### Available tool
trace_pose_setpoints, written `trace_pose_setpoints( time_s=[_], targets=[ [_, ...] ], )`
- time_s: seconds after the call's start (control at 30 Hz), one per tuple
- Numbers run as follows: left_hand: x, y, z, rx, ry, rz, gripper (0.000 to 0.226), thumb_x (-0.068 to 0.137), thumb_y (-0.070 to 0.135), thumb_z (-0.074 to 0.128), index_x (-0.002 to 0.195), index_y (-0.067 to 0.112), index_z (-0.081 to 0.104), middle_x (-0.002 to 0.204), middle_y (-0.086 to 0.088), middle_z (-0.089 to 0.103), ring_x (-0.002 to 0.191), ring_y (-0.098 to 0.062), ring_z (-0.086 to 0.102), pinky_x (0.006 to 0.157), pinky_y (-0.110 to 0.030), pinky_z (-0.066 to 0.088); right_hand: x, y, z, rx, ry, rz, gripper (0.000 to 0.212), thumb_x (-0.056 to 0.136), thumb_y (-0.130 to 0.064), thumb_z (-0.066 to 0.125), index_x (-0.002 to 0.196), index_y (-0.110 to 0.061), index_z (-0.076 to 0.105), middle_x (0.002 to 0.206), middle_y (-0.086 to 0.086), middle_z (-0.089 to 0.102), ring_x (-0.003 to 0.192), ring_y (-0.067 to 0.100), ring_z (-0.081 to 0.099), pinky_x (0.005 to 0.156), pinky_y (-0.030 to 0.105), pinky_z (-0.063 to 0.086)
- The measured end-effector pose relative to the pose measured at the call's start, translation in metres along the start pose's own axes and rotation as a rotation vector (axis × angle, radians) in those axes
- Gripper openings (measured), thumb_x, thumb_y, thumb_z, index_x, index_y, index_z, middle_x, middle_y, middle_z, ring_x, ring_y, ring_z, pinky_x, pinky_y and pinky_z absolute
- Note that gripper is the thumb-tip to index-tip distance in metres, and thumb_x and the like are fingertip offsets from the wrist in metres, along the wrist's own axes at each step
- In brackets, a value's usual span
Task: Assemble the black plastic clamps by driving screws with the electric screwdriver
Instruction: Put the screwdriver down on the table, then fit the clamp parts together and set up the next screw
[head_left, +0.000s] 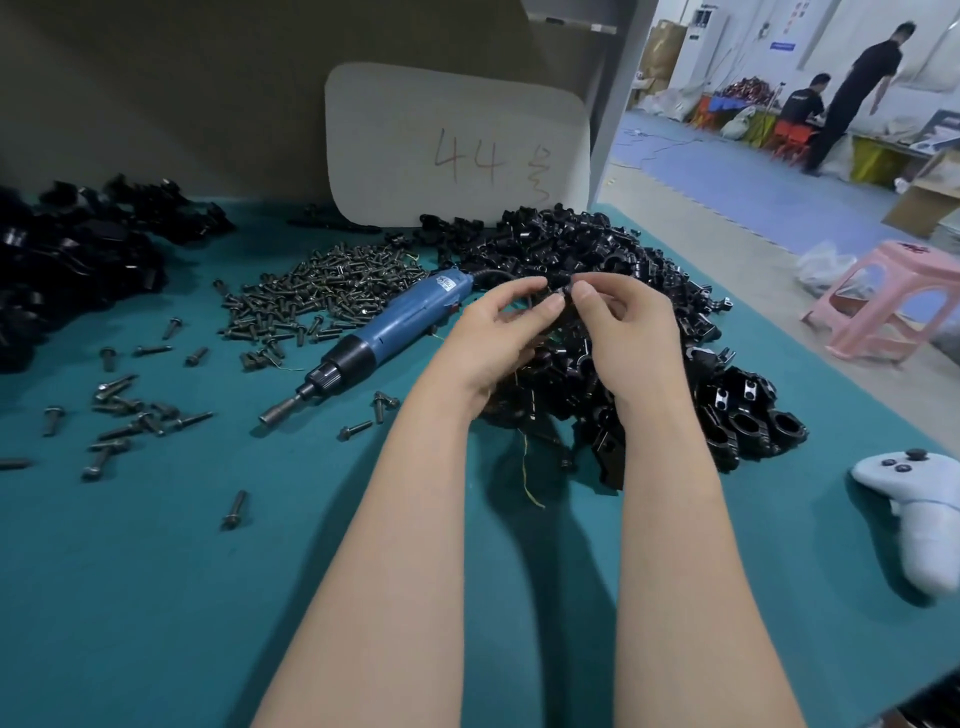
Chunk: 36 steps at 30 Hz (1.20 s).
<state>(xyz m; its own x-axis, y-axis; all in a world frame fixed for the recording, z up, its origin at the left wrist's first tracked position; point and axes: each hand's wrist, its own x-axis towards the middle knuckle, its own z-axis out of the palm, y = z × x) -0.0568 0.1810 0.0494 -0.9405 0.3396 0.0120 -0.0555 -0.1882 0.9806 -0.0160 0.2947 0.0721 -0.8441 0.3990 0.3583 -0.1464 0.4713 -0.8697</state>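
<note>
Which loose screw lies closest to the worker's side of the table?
The lone screw on the teal mat, left of the left forearm. Every other screw lies farther back, near the electric screwdriver or in the scattered group.

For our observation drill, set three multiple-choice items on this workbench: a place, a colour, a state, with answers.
1. The electric screwdriver lies: A) on the table, beside the left hand; B) in a drawer; C) on the floor.
2. The stool is: A) green; B) pink; C) black.
3. The right hand is: A) flat on the table; B) pinching a clamp part with the left hand; C) empty.
Answers: 1 A, it rests there unheld; 2 B, plainly pink; 3 B, fingertips close on it.
</note>
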Motion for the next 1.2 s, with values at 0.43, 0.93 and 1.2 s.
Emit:
trace_pose_setpoints(
  time_s=[0.43,0.93,1.2],
  targets=[
    [-0.015,0.019,-0.063,-0.144,-0.086,-0.228,0.016,0.095,0.025,0.058,0.100,0.010,0.063,0.085,-0.016,0.074,0.078,-0.024,0.074,0.061,-0.025,0.057,0.006,-0.009,0.058,0.215,-0.142,0.085,0.019,0.089,-0.030,0.066,0.070,-0.025,0.068,0.063,-0.009,0.063,0.065,0.008,0.058,0.069,0.031,0.051],
    [-0.023,0.029,-0.106,-0.856,0.501,0.069,0.021,0.095,0.020,0.059,0.091,-0.001,0.056,0.089,-0.024,0.067,0.078,-0.025,0.070,0.068,-0.028,0.061,0.003,-0.011,0.111,-0.321,-0.254,0.113,0.047,0.090,-0.051,0.055,0.114,-0.011,0.058,0.111,0.009,0.065,0.104,0.028,0.061,0.083,0.032,0.044],
    [-0.032,0.032,-0.125,-0.908,0.550,0.061,0.038,0.099,0.013,0.052,0.134,0.001,0.049,0.135,-0.025,0.052,0.117,-0.033,0.059,0.081,-0.028,0.057,-0.007,-0.017,0.182,-0.516,-0.379,0.237,0.102,0.085,-0.067,0.049,0.151,-0.011,-0.005,0.140,0.015,0.048,0.121,0.034,0.052,0.093,0.041,0.040]
  ],
)
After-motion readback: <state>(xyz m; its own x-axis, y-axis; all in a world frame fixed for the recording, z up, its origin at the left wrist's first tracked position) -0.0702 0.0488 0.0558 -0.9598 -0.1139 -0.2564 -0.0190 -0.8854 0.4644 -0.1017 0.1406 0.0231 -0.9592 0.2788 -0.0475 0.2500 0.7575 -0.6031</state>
